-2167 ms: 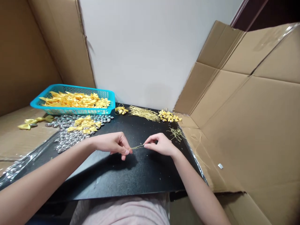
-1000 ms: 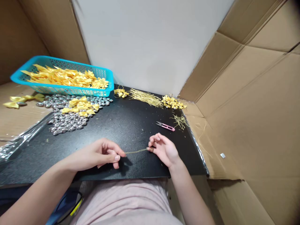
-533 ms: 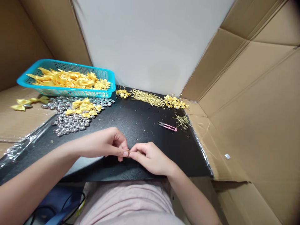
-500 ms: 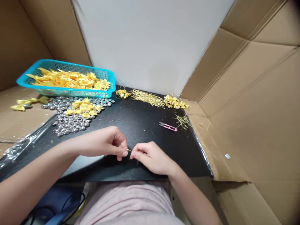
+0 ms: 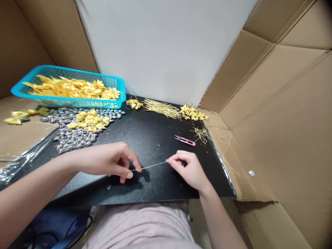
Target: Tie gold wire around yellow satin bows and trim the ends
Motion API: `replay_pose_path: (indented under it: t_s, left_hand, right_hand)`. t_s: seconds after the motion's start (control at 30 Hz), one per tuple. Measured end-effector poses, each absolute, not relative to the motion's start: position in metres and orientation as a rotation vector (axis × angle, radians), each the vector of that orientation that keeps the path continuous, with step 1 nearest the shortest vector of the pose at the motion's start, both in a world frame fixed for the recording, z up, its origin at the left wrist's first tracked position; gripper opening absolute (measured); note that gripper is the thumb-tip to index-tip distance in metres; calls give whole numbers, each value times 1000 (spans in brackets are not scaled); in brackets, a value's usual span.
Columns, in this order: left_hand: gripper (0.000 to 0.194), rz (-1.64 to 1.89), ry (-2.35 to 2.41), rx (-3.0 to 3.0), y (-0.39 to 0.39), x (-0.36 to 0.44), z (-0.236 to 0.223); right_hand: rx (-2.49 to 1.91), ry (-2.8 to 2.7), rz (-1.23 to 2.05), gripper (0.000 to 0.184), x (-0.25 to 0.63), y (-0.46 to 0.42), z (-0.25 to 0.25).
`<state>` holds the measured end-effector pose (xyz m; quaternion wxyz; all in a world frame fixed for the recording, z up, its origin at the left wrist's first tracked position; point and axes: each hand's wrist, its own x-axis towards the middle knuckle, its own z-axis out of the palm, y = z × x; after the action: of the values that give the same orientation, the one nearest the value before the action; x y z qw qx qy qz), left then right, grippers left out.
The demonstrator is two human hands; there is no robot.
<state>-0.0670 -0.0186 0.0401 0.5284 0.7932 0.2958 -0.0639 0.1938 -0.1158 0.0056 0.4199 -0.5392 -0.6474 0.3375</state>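
A thin yellow-gold cord [image 5: 154,165] stretches nearly straight between my two hands, just above the black table. My left hand [image 5: 120,162] pinches one end between thumb and fingers, with the index finger reaching along the cord. Thumb and fingertips of my right hand [image 5: 185,166] are closed on the other end. Beyond the right hand lie pink-handled thread snips [image 5: 184,140] with their blades pointing left. Past the left hand, silver beads [image 5: 75,136] are spread out, with several yellow ribbon bows [image 5: 89,119] on top of them.
A blue basket [image 5: 77,103] of yellow ribbon bows stands at the back left. Along the back lie a bundle of gold cords [image 5: 162,108] and finished-looking bow pieces [image 5: 192,112]. Cord scraps [image 5: 201,134] lie near the right edge. Cardboard walls [image 5: 280,121] flank the black table [image 5: 145,138].
My right hand has moved right, away from the left hand, and a longer stretch of cord now shows between them. The left hand has shifted slightly left, its index finger extended.
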Motion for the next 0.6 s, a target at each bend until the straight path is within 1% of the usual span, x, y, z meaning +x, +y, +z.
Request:
replay_pose_path:
  t_s: [0.2,0.3,0.47,0.6]
  left_hand:
    - [31,-88,765,1895,-15,-71,40]
    - [31,5,768,1980,-13,-73,40]
    - [23,188,759,2071,-10,-77,35]
    - [22,234,745,2089,-11,-80,35]
  right_hand:
    - [-1224,-1667,557,14,191,-122,0]
    - [-1173,-1731,438,11,190,-124,0]
    - [-1134,-1770,356,7,188,-126,0]
    - [-1124,-1750,332,6,186,-127,1]
